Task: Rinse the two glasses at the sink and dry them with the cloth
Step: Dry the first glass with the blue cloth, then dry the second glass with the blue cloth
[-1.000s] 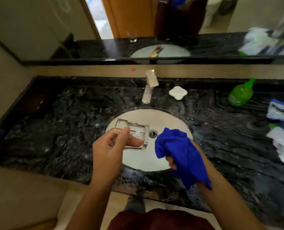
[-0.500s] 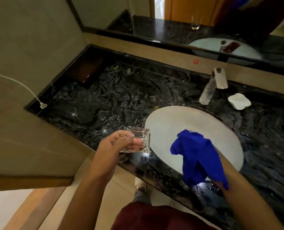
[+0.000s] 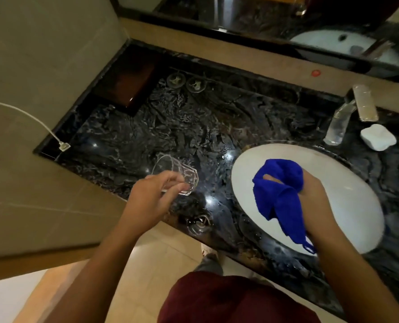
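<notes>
the left hand is pinching a tilted glass above the dark counter; the right hand is clutching the blue cloth over the sink. likely slippery, fragile: grip its sidewall.

The left hand grips a tilted glass over the dark counter; the right hand clutches a blue cloth over the sink.

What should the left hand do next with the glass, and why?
Probably lower the glass and stand it on the dark counter left of the sink. The left hand holds it above that counter, while the cloth, in the right hand, hangs apart over the sink.
</notes>
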Available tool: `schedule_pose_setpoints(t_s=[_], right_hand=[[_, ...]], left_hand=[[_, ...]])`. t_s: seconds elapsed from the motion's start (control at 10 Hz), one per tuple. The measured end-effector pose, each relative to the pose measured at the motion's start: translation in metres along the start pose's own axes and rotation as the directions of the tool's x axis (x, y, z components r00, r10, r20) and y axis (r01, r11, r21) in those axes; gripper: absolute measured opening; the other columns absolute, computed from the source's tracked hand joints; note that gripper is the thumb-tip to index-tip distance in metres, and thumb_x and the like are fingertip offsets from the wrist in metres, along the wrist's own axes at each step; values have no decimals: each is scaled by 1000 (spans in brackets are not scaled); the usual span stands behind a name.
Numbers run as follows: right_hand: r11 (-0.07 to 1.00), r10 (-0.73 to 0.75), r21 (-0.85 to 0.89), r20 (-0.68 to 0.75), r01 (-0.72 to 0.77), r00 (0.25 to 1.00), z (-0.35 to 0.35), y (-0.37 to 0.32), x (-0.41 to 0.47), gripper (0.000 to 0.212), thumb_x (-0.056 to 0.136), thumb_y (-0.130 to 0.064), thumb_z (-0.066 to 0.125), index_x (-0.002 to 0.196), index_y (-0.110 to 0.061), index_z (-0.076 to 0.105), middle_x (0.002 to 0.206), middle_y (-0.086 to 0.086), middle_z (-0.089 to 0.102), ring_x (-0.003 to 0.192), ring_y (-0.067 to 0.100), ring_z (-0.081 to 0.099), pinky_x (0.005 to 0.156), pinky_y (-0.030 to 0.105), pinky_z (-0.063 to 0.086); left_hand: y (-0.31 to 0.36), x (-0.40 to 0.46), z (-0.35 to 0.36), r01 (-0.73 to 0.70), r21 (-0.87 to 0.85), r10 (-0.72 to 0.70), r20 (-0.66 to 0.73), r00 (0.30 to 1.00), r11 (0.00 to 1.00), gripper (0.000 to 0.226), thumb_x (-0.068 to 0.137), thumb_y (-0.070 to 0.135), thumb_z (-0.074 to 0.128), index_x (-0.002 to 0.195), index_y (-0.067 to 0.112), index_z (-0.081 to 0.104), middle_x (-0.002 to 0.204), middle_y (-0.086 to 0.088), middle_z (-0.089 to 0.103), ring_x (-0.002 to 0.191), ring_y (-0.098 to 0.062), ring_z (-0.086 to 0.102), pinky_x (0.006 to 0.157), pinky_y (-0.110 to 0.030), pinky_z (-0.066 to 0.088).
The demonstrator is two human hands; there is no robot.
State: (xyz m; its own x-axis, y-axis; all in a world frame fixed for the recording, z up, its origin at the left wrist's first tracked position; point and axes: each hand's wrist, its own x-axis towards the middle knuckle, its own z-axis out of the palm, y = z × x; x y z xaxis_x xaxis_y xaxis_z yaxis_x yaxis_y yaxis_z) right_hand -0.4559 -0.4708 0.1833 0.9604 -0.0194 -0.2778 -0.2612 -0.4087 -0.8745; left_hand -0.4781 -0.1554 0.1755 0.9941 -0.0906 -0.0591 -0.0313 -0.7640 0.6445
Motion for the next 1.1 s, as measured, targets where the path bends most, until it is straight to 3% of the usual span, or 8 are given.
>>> schedule_pose_setpoints(t_s=[0.1,0.2,0.3,0.5,0.6,0.8,1.0,1.1], right_hand=[[996,54,-63,-18,-55,998,15,7,10,25,98,2,55,74,-5,51,66,1,50,55,6,45,60,29,39],[999,34,-17,57,-33,998,26,0,16,15,98,1,57,87,-9,58,77,1,58,62,7,50,68,32,46],[1000,8,-20,87,-6,996,33,-6,17,23,96,-13,66,93,-35,57,91,-8,66,84,7,62,79,24,50],[992,108,57,59,-111,992,60,-9,19,31,99,-12,63,74,-19,46,70,-1,49,65,17,44,70,33,40],[997,57,-63,87,-52,995,64,-7,18,20,97,-24,67,84,-35,56,80,-9,64,74,4,59,70,20,46],[988,84,-132,26,-80,996,73,-2,15,22,97,-28,66,78,-30,55,70,-8,61,65,1,56,59,15,36],[992,86,-98,35,-82,996,73,-4,11,18,94,-27,70,84,-35,57,75,-9,66,66,-2,61,63,20,40],[992,77,-103,40,-72,996,73,-4,9,20,93,-25,72,85,-38,59,78,-10,68,69,-7,62,65,22,41]], left_hand=[[-34,15,-3,-12,119,7,39,999,993,41,91,58,54,107,24,71,96,12,77,91,-10,71,82,-36,57],[-69,31,-4,-41,262,16,97,995,964,33,94,52,54,108,25,67,91,3,75,88,-22,68,73,-42,56],[-98,42,-7,-81,407,31,126,992,910,25,96,44,58,106,22,63,78,-6,69,81,-29,64,66,-45,55],[-142,51,-12,-131,489,74,134,988,862,14,94,24,67,96,13,60,63,-12,65,65,-36,65,80,-45,57],[-151,49,-10,-141,527,59,169,984,838,12,91,20,70,90,9,63,57,-13,64,57,-36,63,81,-44,58],[-160,39,-3,-97,570,-9,180,984,816,16,86,19,77,95,11,66,60,-14,65,69,-40,65,61,-44,59],[-171,38,2,-92,580,-9,168,986,809,18,88,19,75,101,10,68,58,-12,66,66,-38,67,81,-44,59],[-173,35,7,-72,568,-17,149,989,820,15,87,19,77,93,10,67,57,-10,65,71,-38,67,73,-42,60]])
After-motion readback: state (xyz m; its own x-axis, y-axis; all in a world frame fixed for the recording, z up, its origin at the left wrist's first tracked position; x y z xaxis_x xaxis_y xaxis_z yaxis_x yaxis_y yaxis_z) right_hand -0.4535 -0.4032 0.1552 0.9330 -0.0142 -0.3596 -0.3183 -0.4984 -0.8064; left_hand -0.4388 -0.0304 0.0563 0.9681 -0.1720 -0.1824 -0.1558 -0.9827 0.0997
